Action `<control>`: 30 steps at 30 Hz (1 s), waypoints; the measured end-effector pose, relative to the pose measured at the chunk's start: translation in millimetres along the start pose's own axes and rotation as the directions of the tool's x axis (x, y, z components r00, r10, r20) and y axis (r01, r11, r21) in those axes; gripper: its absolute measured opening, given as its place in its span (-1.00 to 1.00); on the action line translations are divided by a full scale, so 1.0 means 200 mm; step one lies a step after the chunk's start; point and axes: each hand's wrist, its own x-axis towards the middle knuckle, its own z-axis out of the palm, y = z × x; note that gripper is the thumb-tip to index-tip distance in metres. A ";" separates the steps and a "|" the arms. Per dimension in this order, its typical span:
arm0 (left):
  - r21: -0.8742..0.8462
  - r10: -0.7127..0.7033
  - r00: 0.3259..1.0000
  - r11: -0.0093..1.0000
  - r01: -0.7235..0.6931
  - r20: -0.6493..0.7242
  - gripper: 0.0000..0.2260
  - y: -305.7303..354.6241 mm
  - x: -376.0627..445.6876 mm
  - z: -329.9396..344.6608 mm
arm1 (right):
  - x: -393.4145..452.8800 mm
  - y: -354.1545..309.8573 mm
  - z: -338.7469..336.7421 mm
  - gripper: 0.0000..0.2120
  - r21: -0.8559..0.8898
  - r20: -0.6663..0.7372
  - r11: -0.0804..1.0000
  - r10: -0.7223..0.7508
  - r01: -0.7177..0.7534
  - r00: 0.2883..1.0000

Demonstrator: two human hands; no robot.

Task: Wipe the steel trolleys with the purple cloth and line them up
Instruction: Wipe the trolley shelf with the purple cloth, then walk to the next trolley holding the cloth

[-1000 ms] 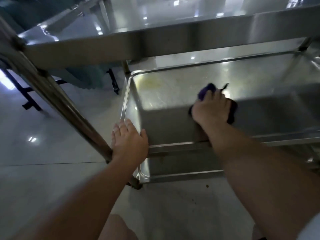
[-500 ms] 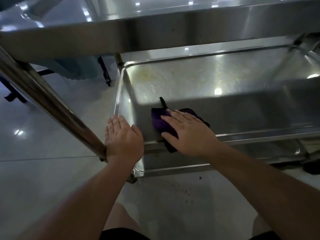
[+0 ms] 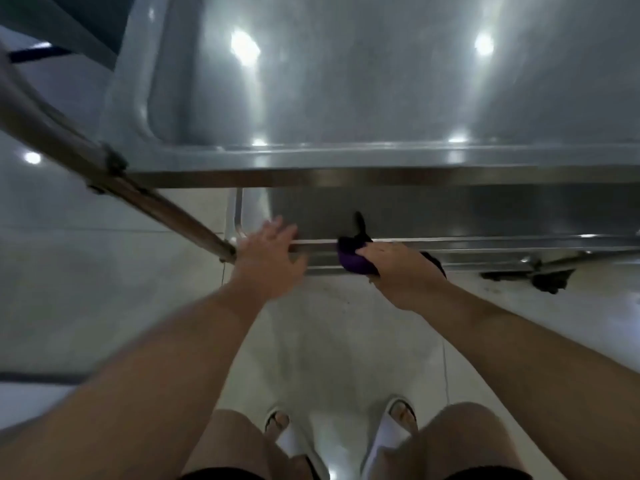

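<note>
Nearest I see two feet in white slippers (image 3: 388,434) on the pale floor (image 3: 332,341). Above them my left hand (image 3: 268,258) lies flat with straight fingers on the lower shelf rim (image 3: 485,241) of the steel trolley (image 3: 381,174). My right hand (image 3: 403,263) presses the purple cloth (image 3: 351,259) on this rim; a second ago it wiped deep inside the shelf. I judge the inside is finished and the edge is next. Farthest, the top tray (image 3: 346,81) shines.
</note>
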 end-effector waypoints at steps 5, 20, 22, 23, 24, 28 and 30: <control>0.025 -0.001 0.929 1.000 -0.009 0.370 -0.31 0.09 -0.65 -0.18 | -0.45 -0.20 -0.05 -0.73 0.388 0.374 0.825 0.267 -0.411 0.888; -0.195 -0.292 0.920 0.917 0.347 0.261 -0.38 -0.47 -1.81 -1.25 | -0.83 -1.74 -0.79 -0.79 0.082 0.475 0.995 0.004 -0.049 0.880; -0.222 -0.349 0.904 0.888 0.404 0.247 -0.38 -0.61 -1.89 -1.33 | -0.77 -1.96 -0.89 -0.77 0.064 0.451 0.997 -0.072 0.048 0.890; -0.230 -0.378 0.895 0.873 0.430 0.238 -0.38 -0.67 -1.93 -1.37 | -0.74 -2.05 -0.94 -0.76 0.060 0.449 0.995 -0.103 0.085 0.888; -0.238 -0.405 0.886 0.859 0.453 0.227 -0.38 -0.73 -1.95 -1.40 | -0.71 -2.13 -0.98 -0.75 0.052 0.453 0.991 -0.135 0.125 0.881; -0.262 -0.481 0.858 0.817 0.513 0.180 -0.40 -0.94 -1.94 -1.56 | -0.49 -2.38 -1.14 -0.62 -0.039 0.469 0.961 -0.223 0.273 0.854; -0.271 -0.505 0.848 0.804 0.530 0.160 -0.36 -1.04 -1.86 -1.66 | -0.33 -2.47 -1.22 -0.62 -0.050 0.447 0.954 -0.244 0.296 0.860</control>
